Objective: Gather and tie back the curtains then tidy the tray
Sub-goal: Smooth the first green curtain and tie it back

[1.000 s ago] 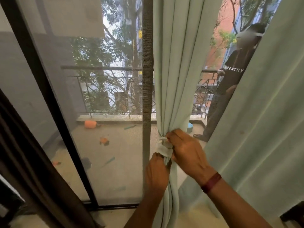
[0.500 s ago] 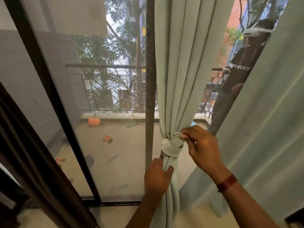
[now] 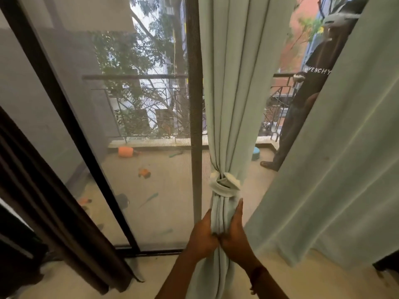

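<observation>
Curtain (image 3: pixel 233 104) hangs beside screen (image 3: pixel 151 201), gathered into narrow bundle. Tie (image 3: pixel 224 186) wrapped round its waist. Left hand (image 3: pixel 203 236) and right hand (image 3: pixel 235 236) both clasp bundle just below tie, one on each side, hands touching in front. Cloth probably soft, light, limp. Folds may slip, so best hold is whole bundle near tie. Long axis vertical: top fans upward, tail drops below frame. Tray not in view.

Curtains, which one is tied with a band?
The middle pale green curtain, cinched by a tieback; the right pale curtain and the left dark curtain hang loose.
</observation>
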